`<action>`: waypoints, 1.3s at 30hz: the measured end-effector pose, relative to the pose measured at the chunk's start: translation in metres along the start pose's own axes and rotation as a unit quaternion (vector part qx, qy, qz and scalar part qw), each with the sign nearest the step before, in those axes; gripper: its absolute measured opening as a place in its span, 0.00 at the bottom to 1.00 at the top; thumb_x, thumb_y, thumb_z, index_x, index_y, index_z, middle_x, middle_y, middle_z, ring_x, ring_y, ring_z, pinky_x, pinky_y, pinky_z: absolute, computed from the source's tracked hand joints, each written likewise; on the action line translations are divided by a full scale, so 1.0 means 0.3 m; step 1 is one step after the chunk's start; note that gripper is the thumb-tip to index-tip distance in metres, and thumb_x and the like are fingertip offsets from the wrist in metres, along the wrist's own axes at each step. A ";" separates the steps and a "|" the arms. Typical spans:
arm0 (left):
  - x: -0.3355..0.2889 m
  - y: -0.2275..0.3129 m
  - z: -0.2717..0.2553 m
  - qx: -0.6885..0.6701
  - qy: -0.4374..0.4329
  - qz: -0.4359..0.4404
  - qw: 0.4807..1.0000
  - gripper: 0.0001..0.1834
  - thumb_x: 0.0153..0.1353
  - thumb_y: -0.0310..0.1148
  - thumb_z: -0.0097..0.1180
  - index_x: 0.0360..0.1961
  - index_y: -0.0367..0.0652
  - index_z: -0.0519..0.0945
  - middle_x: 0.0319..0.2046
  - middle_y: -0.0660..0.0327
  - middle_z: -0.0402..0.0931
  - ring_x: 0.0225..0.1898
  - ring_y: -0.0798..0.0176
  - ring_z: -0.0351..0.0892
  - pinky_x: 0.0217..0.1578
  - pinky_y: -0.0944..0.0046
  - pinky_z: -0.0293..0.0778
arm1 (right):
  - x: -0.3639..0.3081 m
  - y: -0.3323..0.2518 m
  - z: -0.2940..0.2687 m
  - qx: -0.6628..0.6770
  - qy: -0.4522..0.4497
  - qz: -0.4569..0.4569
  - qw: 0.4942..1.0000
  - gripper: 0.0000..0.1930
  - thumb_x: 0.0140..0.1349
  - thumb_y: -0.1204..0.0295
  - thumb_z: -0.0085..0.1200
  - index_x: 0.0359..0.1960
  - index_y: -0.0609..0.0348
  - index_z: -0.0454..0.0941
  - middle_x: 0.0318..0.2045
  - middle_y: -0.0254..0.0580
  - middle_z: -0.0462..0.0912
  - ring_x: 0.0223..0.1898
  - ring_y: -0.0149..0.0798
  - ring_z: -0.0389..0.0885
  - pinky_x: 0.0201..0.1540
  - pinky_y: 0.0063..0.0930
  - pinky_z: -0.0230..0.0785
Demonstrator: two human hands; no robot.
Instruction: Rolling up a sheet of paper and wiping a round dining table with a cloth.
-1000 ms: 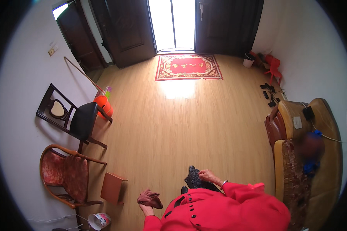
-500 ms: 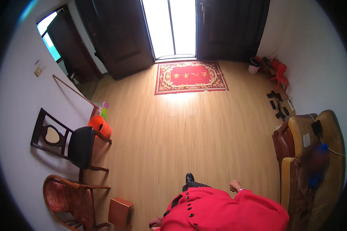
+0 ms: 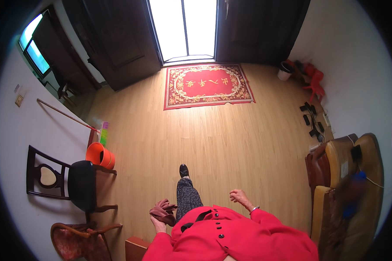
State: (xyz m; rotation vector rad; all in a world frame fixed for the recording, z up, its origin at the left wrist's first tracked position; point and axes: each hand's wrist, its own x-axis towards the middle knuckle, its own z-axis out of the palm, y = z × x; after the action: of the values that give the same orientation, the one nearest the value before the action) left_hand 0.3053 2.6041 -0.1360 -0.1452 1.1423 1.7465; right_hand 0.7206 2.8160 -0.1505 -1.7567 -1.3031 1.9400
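Observation:
My left hand [image 3: 158,223] is closed on a crumpled brownish-pink cloth [image 3: 163,211], held low beside my left leg. My right hand [image 3: 241,199] hangs in front of my red coat, above the wooden floor, with its fingers loosely bent and slightly apart. Nothing shows in it, and a silvery bracelet circles its wrist. Between the two hands my left leg reaches forward in dark patterned trousers and a black shoe [image 3: 184,171].
A red floral rug [image 3: 208,85] lies before the bright open doorway. Along the left wall stand a broom, an orange bucket [image 3: 100,155], a black-seated chair [image 3: 82,185] and a brown chair. Cushioned furniture [image 3: 339,163], cables and a red stool [image 3: 316,85] line the right.
My left hand has come up into fuller view with the cloth. My left foot has stepped forward. The right hand has shifted left and slightly up, and the rug appears nearer.

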 end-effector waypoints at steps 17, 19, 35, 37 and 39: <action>1.028 0.436 0.392 0.152 0.089 -0.003 0.984 0.23 0.62 0.31 0.50 0.57 0.39 0.62 0.49 0.52 0.71 0.49 0.58 0.72 0.50 0.59 0.73 | 0.530 -0.367 -0.048 0.202 0.237 0.190 0.931 0.08 0.58 0.78 0.48 0.35 0.64 0.80 0.23 0.45 0.81 0.20 0.38 0.81 0.16 0.31 0.75; 1.152 0.459 0.493 -0.077 0.109 -0.076 0.988 0.21 0.66 0.38 0.44 0.56 0.40 0.62 0.49 0.54 0.71 0.47 0.59 0.72 0.49 0.59 0.73 | 0.681 -0.538 0.016 0.129 0.143 0.140 0.971 0.10 0.59 0.73 0.49 0.38 0.62 0.81 0.27 0.46 0.83 0.26 0.40 0.84 0.25 0.34 0.77; 1.760 0.295 1.056 -0.092 0.238 -0.068 0.964 0.35 0.58 0.64 0.39 0.57 0.51 0.72 0.59 0.60 0.69 0.57 0.51 0.69 0.57 0.47 0.66 | 1.467 -1.128 -0.755 0.083 0.168 0.166 0.968 0.09 0.59 0.72 0.47 0.37 0.63 0.77 0.25 0.46 0.81 0.19 0.40 0.81 0.18 0.34 0.75; 1.801 0.255 1.112 -0.129 0.214 -0.088 0.964 0.32 0.61 0.59 0.41 0.58 0.50 0.69 0.58 0.59 0.69 0.58 0.54 0.68 0.56 0.49 0.68 | 1.544 -1.202 -0.841 0.086 0.193 0.206 0.955 0.09 0.59 0.74 0.46 0.35 0.64 0.77 0.25 0.47 0.81 0.18 0.40 0.80 0.17 0.35 0.75; 1.805 0.172 1.225 0.388 0.158 0.204 0.885 0.29 0.64 0.54 0.43 0.59 0.47 0.67 0.54 0.58 0.70 0.57 0.56 0.69 0.54 0.52 0.71 | 1.627 -1.287 -0.913 0.033 0.229 0.253 0.939 0.09 0.59 0.74 0.44 0.33 0.62 0.77 0.23 0.45 0.81 0.18 0.40 0.81 0.16 0.34 0.74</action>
State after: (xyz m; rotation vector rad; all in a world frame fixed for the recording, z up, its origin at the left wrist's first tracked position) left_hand 0.1414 3.2359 -0.2065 0.3374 2.1561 1.4972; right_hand 0.6855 3.4943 -0.1830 -2.4897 -0.6638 1.5908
